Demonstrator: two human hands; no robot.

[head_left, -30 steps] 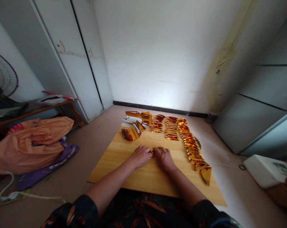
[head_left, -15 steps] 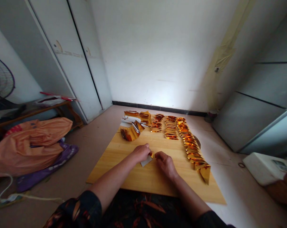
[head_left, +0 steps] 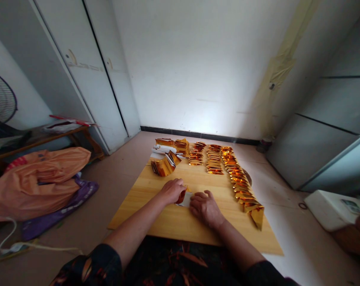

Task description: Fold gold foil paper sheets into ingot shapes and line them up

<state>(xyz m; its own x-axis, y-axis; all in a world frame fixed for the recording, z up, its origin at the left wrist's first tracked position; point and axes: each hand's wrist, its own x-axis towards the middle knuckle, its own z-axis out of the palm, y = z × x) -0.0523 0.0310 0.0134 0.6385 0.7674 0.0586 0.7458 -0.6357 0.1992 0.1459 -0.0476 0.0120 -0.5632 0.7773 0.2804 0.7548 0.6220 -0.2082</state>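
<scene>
A small sheet of gold foil paper [head_left: 185,200], pale side up, lies on the wooden board [head_left: 138,198] between my hands. My left hand [head_left: 173,191] is closed on its left part, where a gold-orange edge curls up by the fingers. At the sheet's right edge rests my right hand [head_left: 206,206], fingers spread and lying over the paper. Beyond my left hand sits a curved stack of gold foil paper [head_left: 164,165]. Folded gold pieces stand in a long row [head_left: 237,180] on the right, with shorter rows [head_left: 214,161] beside it.
A white roll [head_left: 164,149] lies at the board's far left corner. An orange bag [head_left: 49,174] and a purple bag [head_left: 60,210] are on the floor to the left. A white box [head_left: 331,210] stands to the right, below a grey cabinet-like appliance [head_left: 325,131].
My left hand has shifted slightly left and the sheet now shows more of its pale side. My right hand has moved onto the sheet's right edge, fingers spreading.
</scene>
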